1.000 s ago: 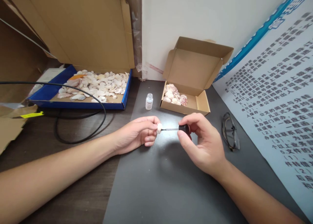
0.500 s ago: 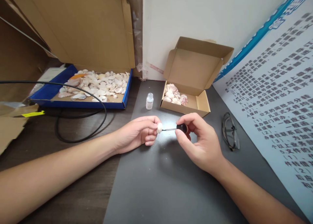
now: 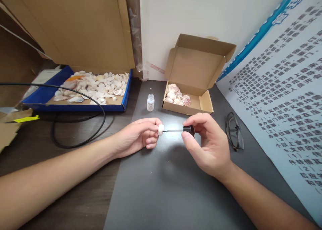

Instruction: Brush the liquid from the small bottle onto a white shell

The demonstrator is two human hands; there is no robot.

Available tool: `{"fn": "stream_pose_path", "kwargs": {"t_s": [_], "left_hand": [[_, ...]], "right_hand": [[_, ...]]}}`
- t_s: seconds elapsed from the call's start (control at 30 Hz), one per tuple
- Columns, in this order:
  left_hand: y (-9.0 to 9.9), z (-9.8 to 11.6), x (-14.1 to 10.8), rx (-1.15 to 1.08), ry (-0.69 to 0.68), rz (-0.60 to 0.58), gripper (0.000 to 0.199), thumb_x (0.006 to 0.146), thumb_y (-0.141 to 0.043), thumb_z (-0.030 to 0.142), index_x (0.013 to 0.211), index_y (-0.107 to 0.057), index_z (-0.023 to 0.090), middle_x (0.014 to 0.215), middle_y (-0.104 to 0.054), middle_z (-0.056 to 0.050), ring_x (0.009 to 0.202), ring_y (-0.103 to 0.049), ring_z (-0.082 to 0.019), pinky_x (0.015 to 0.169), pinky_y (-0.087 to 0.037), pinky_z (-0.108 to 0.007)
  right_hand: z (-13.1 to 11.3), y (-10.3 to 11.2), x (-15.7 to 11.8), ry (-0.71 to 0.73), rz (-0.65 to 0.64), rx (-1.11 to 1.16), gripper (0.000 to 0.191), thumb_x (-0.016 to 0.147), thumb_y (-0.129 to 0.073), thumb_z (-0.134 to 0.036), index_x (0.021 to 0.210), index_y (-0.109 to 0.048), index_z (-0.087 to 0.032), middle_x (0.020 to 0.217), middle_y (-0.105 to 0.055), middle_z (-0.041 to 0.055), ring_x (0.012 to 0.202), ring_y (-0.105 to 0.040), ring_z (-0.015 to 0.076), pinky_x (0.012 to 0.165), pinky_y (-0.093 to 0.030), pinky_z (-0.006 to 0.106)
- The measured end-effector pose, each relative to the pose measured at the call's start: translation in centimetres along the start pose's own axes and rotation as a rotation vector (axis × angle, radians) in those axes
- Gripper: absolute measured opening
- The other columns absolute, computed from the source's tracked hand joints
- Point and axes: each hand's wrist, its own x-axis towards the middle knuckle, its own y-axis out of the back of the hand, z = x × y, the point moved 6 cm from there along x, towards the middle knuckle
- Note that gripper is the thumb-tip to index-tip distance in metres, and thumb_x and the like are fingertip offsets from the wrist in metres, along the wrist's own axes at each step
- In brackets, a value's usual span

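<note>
Between the thumb and fingertips of my left hand (image 3: 141, 136) is a small white ribbed seashell (image 3: 160, 130). My right hand (image 3: 208, 144) pinches the black cap of an applicator brush (image 3: 188, 130). The thin stem points left, and its dark tip is at the shell's right edge; whether it touches is hard to tell. Behind my left hand a small clear glass bottle (image 3: 150, 103) with a white label stands upright, uncapped.
A blue-sided cardboard box (image 3: 80, 107) of many shells lies back left, and a smaller open box (image 3: 206, 104) with several shells back right. Black cable (image 3: 103, 122) loops at left. Glasses (image 3: 233, 132) lie at right, beside a large printed sheet (image 3: 284, 99).
The whole view has shifted slightly, with the scene now further left. The brush stem shows a little longer between the shell and my right hand. Both grips are unchanged.
</note>
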Motion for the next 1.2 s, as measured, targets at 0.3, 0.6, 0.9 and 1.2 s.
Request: {"fn": "stream_pose_path", "kwargs": {"t_s": [0.3,0.6,0.9,1.2], "left_hand": [[0.13,-0.03,0.07,0.006,-0.001,-0.006,0.003,0.082,-0.059,0.015,0.080,-0.057,0.014,0.061,-0.041,0.003,0.051,-0.035,-0.007,0.048,-0.032,-0.017],[0.21,-0.11,0.03,-0.002,0.001,-0.011,0.003,0.082,-0.059,0.015,0.080,-0.057,0.015,0.061,-0.042,0.003,0.051,-0.034,-0.007,0.049,-0.033,-0.017],[0.21,-0.13,0.11,0.008,0.000,-0.014,0.003,0.082,-0.060,0.016,0.081,-0.056,0.015,0.061,-0.042,0.003,0.051,-0.034,-0.007,0.048,-0.034,-0.018],[0.15,-0.10,0.06,0.018,-0.001,-0.024,0.003,0.083,-0.059,0.016,0.081,-0.056,0.016,0.062,-0.043,0.002,0.052,-0.035,-0.008,0.049,-0.033,-0.018]], "right_hand": [[0.00,-0.45,0.57,-0.047,-0.058,-0.079,0.013,0.079,-0.061,-0.013,0.089,-0.056,-0.021,0.070,-0.050,-0.0050,0.054,-0.047,0.0080,0.049,-0.042,0.022],[-0.23,0.21,0.04,0.023,0.009,-0.007,0.019,0.081,-0.060,-0.011,0.094,-0.056,-0.024,0.072,-0.052,-0.0056,0.056,-0.048,0.0086,0.054,-0.044,0.023],[-0.07,-0.24,0.42,-0.005,-0.040,-0.076,0.016,0.079,-0.061,-0.012,0.091,-0.057,-0.022,0.075,-0.053,-0.0038,0.059,-0.050,0.0095,0.053,-0.044,0.024],[-0.40,0.05,0.06,0.037,-0.016,-0.012,0.018,0.082,-0.061,-0.012,0.095,-0.057,-0.024,0.074,-0.054,-0.0050,0.058,-0.049,0.0089,0.055,-0.045,0.024]]}}
